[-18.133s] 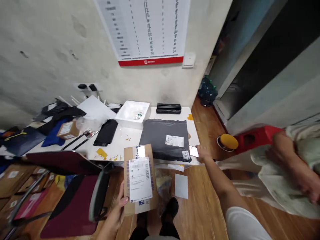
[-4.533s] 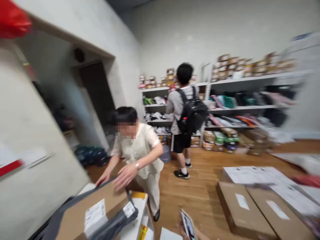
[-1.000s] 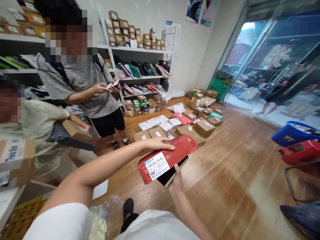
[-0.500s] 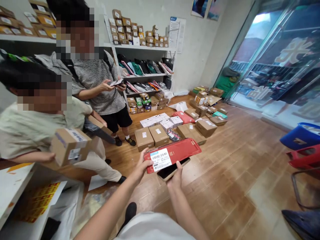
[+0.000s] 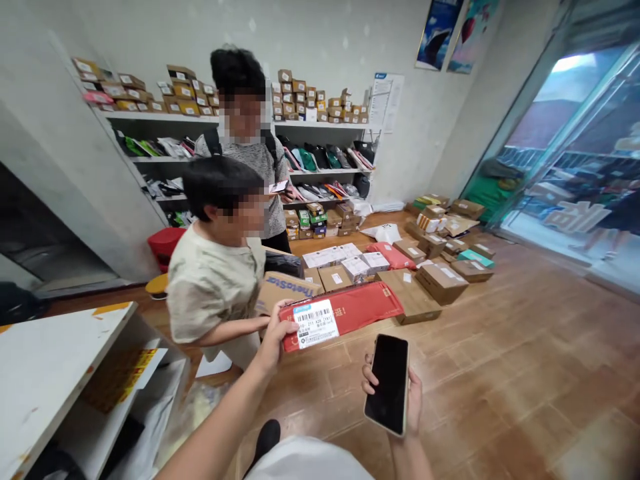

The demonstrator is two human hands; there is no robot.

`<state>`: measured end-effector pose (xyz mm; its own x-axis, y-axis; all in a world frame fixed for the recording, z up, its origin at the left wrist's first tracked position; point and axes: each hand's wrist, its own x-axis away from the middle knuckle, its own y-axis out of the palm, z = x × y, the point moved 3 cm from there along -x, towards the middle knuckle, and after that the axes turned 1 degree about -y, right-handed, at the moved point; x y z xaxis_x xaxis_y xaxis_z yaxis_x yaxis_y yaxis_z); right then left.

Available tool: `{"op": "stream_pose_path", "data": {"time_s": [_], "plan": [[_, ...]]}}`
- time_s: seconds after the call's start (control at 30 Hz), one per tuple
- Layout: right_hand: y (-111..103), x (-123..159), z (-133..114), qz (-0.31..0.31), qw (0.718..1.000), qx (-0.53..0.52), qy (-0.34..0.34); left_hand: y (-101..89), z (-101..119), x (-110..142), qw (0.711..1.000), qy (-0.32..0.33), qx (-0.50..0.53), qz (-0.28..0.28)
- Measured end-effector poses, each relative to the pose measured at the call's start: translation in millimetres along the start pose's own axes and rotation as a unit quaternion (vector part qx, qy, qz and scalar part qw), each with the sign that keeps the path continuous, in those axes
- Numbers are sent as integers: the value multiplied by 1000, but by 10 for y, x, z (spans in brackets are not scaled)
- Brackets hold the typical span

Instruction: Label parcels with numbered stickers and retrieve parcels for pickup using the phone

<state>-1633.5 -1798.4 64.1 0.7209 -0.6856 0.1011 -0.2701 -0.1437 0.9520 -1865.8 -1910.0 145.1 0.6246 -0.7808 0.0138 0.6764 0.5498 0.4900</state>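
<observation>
My left hand (image 5: 276, 337) grips the left end of a flat red parcel (image 5: 360, 308), thumb on top beside its white shipping label (image 5: 315, 323). The parcel stretches out to the right, with the label facing up toward me. Lower and to the right, my right hand (image 5: 414, 400) is wrapped around a smartphone (image 5: 387, 383) in a pale case. Its dark screen faces me and shows nothing I can make out. The phone and the parcel are apart.
A person in a pale shirt (image 5: 215, 280) holds a cardboard box (image 5: 285, 290) at my left; another in a grey shirt (image 5: 277, 217) stands behind. Cartons (image 5: 443, 283) lie across the floor ahead. A white counter (image 5: 65, 367) borders the near left; shelves (image 5: 325, 125) line the wall.
My right hand has drawn the phone out from beneath the red parcel, down and rightward, turning it upright. The pale-shirted person has turned away with the box. My view has swung left.
</observation>
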Motion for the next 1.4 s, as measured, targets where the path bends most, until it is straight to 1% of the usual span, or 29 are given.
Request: {"op": "stream_pose_path", "data": {"time_s": [0.13,0.23,0.3,0.33,0.4,0.43,0.5,0.57,0.6,0.67,0.7,0.83,0.87,0.9,0.97,1.0,1.07,1.13,1.2,1.3,1.4], "plan": [[-13,107,18,9,1000,-3,-2,-66,99,130,1000,-4,-11,-1],[-110,117,77,80,996,13,22,-89,188,203,1000,0,-20,8],[-183,135,117,125,991,38,24,-102,233,232,1000,3,-14,16],[-207,152,135,134,990,47,24,-112,248,242,1000,4,-10,23],[-226,199,164,129,990,50,31,-141,261,254,999,3,-7,36],[-227,230,179,126,990,49,49,-157,260,258,999,3,-8,43],[-225,300,208,133,984,57,108,-192,249,265,998,6,-13,56],[-233,362,217,162,972,85,144,-217,230,270,998,7,-20,65],[-243,385,216,184,966,100,149,-225,219,271,997,6,-23,68],[-264,407,207,220,959,132,125,-231,204,273,997,6,-28,70],[-265,406,205,218,958,153,105,-230,200,274,997,6,-29,70],[-211,339,248,149,960,232,42,-220,193,275,997,1,-35,71],[-201,315,263,155,959,236,33,-218,194,276,997,1,-37,73],[-195,291,276,174,957,230,30,-217,194,276,996,1,-39,75],[-176,244,301,206,957,202,42,-218,191,274,996,-1,-38,78],[-158,222,308,208,959,187,50,-220,185,272,996,-3,-37,79],[-105,187,299,177,968,170,51,-233,163,264,996,-6,-36,81],[-45,171,258,131,975,178,21,-256,129,250,995,-6,-37,88],[5,169,216,100,975,199,-14,-282,92,229,995,-5,-34,99],[48,163,178,100,962,249,-51,-311,49,202,993,-6,-23,115],[68,136,167,122,937,314,-95,-337,32,196,991,-11,-19,131]]}}
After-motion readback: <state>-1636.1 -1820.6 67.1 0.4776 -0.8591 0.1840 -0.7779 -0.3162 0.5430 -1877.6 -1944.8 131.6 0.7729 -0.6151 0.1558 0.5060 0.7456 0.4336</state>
